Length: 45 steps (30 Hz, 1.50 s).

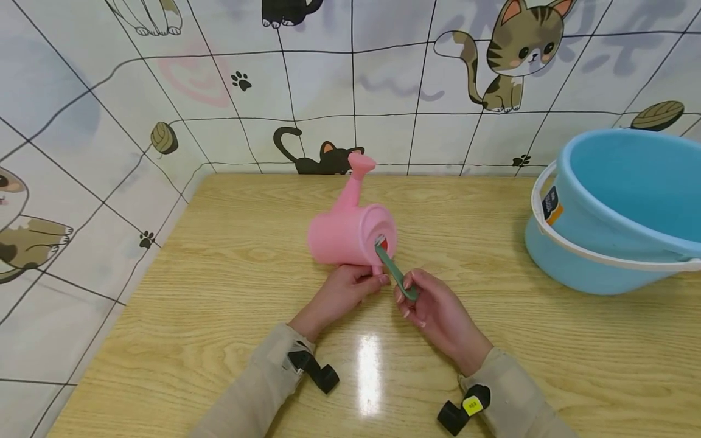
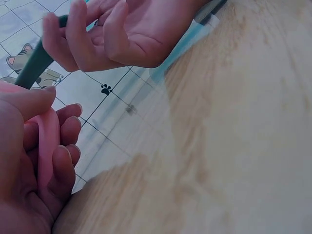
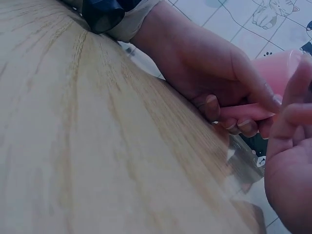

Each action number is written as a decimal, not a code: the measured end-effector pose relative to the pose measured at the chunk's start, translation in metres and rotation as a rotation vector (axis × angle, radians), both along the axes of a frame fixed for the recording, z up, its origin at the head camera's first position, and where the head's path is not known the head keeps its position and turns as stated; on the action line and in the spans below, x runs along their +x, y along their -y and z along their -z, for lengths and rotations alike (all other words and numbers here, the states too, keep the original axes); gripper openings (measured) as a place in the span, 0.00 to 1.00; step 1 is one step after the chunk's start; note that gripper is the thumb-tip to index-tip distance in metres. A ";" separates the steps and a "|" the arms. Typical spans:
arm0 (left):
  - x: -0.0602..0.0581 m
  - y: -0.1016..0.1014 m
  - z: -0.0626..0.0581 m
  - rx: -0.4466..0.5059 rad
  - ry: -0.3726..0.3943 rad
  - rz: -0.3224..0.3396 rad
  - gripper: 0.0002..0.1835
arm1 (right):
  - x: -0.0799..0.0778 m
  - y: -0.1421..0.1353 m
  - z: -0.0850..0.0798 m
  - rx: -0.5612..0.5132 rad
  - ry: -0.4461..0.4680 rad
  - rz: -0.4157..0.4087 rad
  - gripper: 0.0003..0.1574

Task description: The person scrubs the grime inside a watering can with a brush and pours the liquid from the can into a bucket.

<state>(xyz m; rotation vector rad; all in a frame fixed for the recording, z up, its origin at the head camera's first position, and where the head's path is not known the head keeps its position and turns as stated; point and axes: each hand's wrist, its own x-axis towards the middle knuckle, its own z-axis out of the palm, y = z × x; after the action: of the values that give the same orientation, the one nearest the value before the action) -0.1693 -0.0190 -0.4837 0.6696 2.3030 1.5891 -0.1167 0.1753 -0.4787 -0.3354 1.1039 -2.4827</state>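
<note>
A pink toy watering can (image 1: 342,236) lies tipped over, its round opening toward the person and its spout pointing away. My left hand (image 1: 347,292) grips the can's handle (image 2: 48,146), fingers curled round it in the left wrist view. My right hand (image 1: 438,313) pinches the end of a slim green-handled tool (image 1: 395,272). The tool's far end reaches into the can's opening, where something red and a whitish bit show; its head is mostly hidden, so I cannot tell its kind. In the right wrist view the right hand (image 3: 292,161) shows at the edge, near the can.
A light blue bucket (image 1: 613,271) with a white handle (image 1: 608,258) stands at the right, with a blue basin (image 1: 630,201) apparently nested in it. The wooden table (image 1: 246,243) meets a cat-patterned wall covering (image 1: 383,85) at the back and left.
</note>
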 end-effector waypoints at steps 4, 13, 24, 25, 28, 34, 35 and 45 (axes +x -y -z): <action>0.000 0.000 0.000 -0.011 -0.006 0.006 0.11 | 0.001 0.000 0.001 -0.028 -0.047 -0.041 0.24; 0.000 -0.001 0.000 0.013 0.006 -0.010 0.15 | 0.001 -0.003 0.002 -0.267 -0.066 -0.019 0.31; 0.008 -0.002 -0.018 0.014 0.011 -0.005 0.12 | 0.000 -0.003 0.000 -0.202 0.100 0.082 0.23; 0.010 -0.002 -0.023 0.016 0.010 -0.003 0.12 | 0.000 -0.003 0.000 -0.181 0.114 0.097 0.22; 0.014 -0.002 -0.032 0.017 0.012 0.000 0.11 | 0.000 -0.002 -0.001 -0.128 0.136 0.136 0.21; 0.014 -0.002 -0.033 0.018 0.016 0.000 0.12 | -0.001 -0.003 0.000 -0.147 0.143 0.183 0.19; 0.014 -0.001 -0.033 0.019 0.015 0.000 0.12 | -0.002 -0.003 0.000 -0.154 0.144 0.183 0.18; 0.015 -0.002 -0.034 0.010 0.023 0.008 0.13 | -0.001 0.000 -0.001 0.024 0.104 0.150 0.22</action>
<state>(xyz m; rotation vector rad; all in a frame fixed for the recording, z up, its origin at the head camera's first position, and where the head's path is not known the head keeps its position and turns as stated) -0.1545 -0.0172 -0.4495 0.6586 2.2746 1.5974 -0.1173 0.1755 -0.4773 -0.1182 1.1525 -2.5817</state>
